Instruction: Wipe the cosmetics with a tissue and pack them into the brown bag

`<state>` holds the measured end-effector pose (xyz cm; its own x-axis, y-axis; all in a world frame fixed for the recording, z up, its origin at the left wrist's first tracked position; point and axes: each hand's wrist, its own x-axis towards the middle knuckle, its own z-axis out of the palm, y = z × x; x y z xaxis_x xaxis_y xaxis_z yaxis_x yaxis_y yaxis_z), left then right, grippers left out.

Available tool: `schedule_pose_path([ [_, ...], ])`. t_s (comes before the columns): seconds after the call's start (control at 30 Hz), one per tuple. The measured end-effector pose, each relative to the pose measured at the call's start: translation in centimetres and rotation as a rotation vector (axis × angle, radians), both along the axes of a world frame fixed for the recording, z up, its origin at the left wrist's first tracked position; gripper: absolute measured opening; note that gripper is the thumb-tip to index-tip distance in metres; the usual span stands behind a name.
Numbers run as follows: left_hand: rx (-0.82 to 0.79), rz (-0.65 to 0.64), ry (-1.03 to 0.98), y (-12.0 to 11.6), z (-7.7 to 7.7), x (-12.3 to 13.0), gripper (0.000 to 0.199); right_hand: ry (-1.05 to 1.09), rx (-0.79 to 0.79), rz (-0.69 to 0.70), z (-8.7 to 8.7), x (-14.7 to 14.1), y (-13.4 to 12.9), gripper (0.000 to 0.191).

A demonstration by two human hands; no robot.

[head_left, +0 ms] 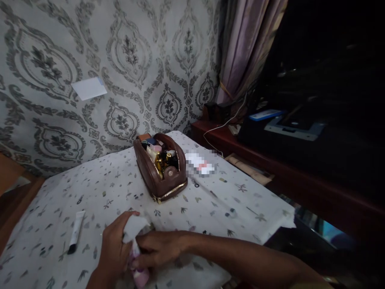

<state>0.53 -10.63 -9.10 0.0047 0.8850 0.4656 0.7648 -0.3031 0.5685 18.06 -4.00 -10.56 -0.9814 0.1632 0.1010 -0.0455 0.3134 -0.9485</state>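
My left hand (116,245) is closed around a white tissue-like cloth (135,226) near the front of the table. My right hand (156,249) comes in from the right and pinches at a pink and white item (140,275) just below the cloth; the two hands are almost touching. Beyond them stands an unzipped brown pouch (152,174), filled with small bottles and tubes, some with gold caps. A white tube with a black cap (76,233) lies on the tablecloth to the left.
The patterned white tablecloth (114,192) covers the table against a wallpapered wall. A blurred white and pink item (201,163) lies right of the pouch. On the right are a dark red wooden unit (216,138), a white cable (221,127) and a purple curtain (237,48).
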Motion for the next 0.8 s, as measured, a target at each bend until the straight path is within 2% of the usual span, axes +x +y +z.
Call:
schedule_pose_path([
  [0.13, -0.188, 0.16, -0.31, 0.0, 1.2, 0.5, 0.031, -0.009, -0.1, 0.052, 0.2, 0.2, -0.1, 0.014],
  [0.23, -0.283, 0.314, -0.55, 0.2, 1.9, 1.2, 0.032, -0.01, -0.195, 0.049, -0.3, 0.0, -0.2, 0.03],
  [0.3, -0.289, 0.403, -0.622, 0.3, 2.0, 1.8, 0.033, 0.029, -0.261, 0.033, -0.6, -0.2, -0.3, 0.043],
  [0.37, -0.254, 0.441, -0.663, 0.4, 1.8, 2.3, 0.035, 0.069, -0.314, -0.009, -0.9, -0.5, -0.5, 0.054],
  [0.5, -0.234, 0.321, -0.753, 0.5, 0.4, 2.9, 0.044, 0.112, -0.376, -0.166, -1.3, -1.0, -0.7, 0.061],
  [0.6, -0.197, 0.169, -0.665, 0.2, -0.5, 2.8, 0.053, 0.17, -0.393, -0.271, -1.2, -1.3, -0.5, 0.058],
  [0.7, -0.201, 0.076, -0.586, -0.3, -0.6, 2.7, 0.06, 0.208, -0.451, -0.36, -0.8, -1.4, -0.2, 0.055],
  [0.8, -0.237, 0.025, -0.607, -0.7, -0.5, 2.8, 0.063, 0.243, -0.477, -0.42, -0.2, -1.4, -0.1, 0.05],
])
